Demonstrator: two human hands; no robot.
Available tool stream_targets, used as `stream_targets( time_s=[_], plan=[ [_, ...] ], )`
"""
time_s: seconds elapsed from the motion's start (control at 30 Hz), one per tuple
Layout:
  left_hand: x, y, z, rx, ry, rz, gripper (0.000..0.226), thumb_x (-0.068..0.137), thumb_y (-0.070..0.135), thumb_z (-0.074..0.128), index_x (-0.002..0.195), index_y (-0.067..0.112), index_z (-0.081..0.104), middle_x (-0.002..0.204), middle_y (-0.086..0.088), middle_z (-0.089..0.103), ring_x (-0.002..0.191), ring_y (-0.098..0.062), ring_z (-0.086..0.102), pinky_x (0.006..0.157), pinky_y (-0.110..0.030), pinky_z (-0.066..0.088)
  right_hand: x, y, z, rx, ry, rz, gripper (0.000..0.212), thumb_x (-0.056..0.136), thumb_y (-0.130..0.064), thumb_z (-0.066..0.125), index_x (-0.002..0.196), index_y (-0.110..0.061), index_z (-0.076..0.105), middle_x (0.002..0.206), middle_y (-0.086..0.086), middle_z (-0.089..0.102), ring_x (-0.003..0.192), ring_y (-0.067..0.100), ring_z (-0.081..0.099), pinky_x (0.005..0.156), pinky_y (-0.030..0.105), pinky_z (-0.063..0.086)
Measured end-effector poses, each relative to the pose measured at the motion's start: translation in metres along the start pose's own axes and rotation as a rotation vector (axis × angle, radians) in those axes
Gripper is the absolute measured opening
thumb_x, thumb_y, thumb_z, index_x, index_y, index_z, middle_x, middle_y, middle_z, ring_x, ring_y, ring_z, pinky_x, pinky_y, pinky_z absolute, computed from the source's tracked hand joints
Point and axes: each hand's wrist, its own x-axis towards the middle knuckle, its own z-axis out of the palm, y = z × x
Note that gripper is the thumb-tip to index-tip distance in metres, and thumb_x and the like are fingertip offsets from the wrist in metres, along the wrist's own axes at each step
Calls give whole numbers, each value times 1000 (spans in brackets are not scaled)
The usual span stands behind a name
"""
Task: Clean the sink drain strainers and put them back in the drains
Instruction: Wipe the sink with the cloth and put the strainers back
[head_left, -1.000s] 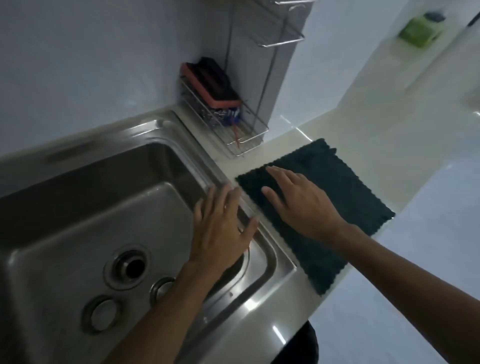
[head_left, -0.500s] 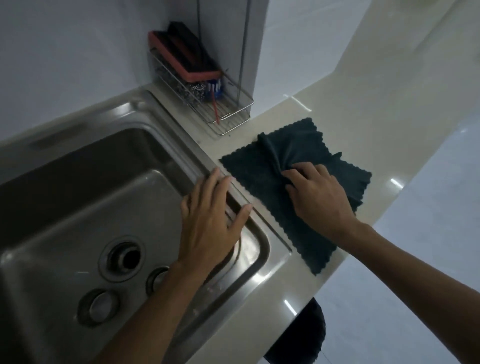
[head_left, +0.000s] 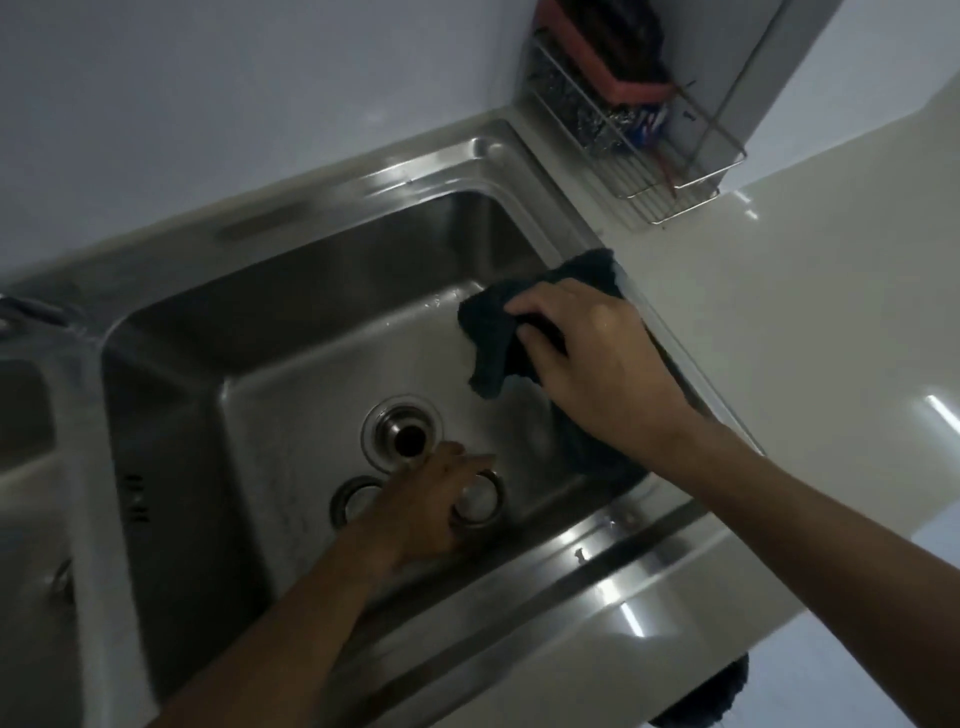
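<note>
The steel sink basin (head_left: 291, 364) has an open drain hole (head_left: 408, 435) in its floor. Two round metal strainers lie just in front of the drain. My left hand (head_left: 426, 512) reaches down between them, its fingers curled round the rim of the right strainer (head_left: 480, 503). The wrist partly hides the left strainer (head_left: 353, 498). My right hand (head_left: 597, 374) grips a bunched dark green cloth (head_left: 488, 332) over the right side of the basin, and part of the cloth hangs below the palm.
A wire rack (head_left: 670, 192) stands at the back right corner with an orange sponge (head_left: 602, 57) and a steel scrubber in it. Pale countertop (head_left: 805, 338) runs to the right. A second basin (head_left: 26, 415) lies at the left edge.
My right hand gathered the cloth off the counter and carried it left into the basin. My left hand dropped from the sink rim to the right strainer. The view swung left.
</note>
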Motion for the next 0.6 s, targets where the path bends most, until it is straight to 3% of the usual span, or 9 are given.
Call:
stream_targets(
  time_s=[0.13, 0.2, 0.27, 0.33, 0.37, 0.43, 0.5, 0.6],
  plan=[
    [14, 7, 20, 64, 30, 18, 70, 92, 40, 71, 152, 38, 35, 157, -6, 28, 135, -34, 43, 100, -40, 46, 21, -24, 14, 141, 60, 64, 17, 99, -9, 65, 113, -14, 74, 105, -4, 74, 97, 8, 68, 88, 20, 54],
    [16, 5, 20, -49, 65, -23, 71, 88, 41, 74, 150, 39, 39, 156, -4, 33, 133, -31, 47, 96, -39, 48, 29, -33, 17, 270, 79, 134, 17, 100, -11, 64, 112, -17, 74, 102, -11, 74, 95, 1, 68, 85, 14, 54],
    [12, 1, 11, -430, 136, -153, 67, 80, 47, 75, 141, 41, 49, 145, 1, 52, 122, -21, 59, 90, -31, 52, 38, -40, 18, 391, 104, 172, 17, 101, -11, 64, 112, -18, 74, 102, -11, 75, 96, 1, 70, 86, 18, 57],
    [4, -4, -10, -1028, 203, -368, 47, 83, 51, 70, 126, 37, 59, 119, 2, 70, 96, -14, 69, 71, -26, 53, 46, -46, 16, 471, 133, 176, 17, 101, -12, 64, 113, -18, 74, 103, -11, 76, 97, 3, 71, 87, 24, 58],
    [1, -9, -19, -1345, 197, -474, 41, 84, 49, 69, 120, 30, 65, 105, 0, 75, 81, -14, 70, 61, -26, 51, 50, -48, 14, 491, 151, 176, 17, 101, -13, 64, 113, -19, 74, 104, -11, 76, 97, 3, 71, 88, 24, 58],
    [-7, -23, -36, -1813, 172, -496, 44, 74, 52, 71, 105, 20, 76, 90, -6, 75, 64, -14, 65, 53, -26, 47, 57, -55, 13, 515, 190, 176, 17, 101, -14, 64, 114, -19, 74, 105, -12, 76, 98, 2, 71, 88, 24, 59],
    [-14, -36, -47, -1992, 180, -421, 49, 73, 55, 68, 99, 16, 80, 93, -10, 73, 63, -14, 61, 58, -28, 48, 60, -61, 14, 554, 217, 175, 18, 101, -15, 64, 115, -19, 74, 105, -11, 77, 99, 3, 72, 87, 22, 59],
    [-16, -41, -58, -2074, 225, -367, 52, 83, 59, 56, 100, 14, 78, 95, -9, 71, 66, -15, 59, 65, -31, 51, 57, -66, 21, 554, 200, 163, 17, 102, -16, 64, 117, -19, 72, 107, -10, 76, 101, 5, 72, 89, 26, 59]
  ],
)
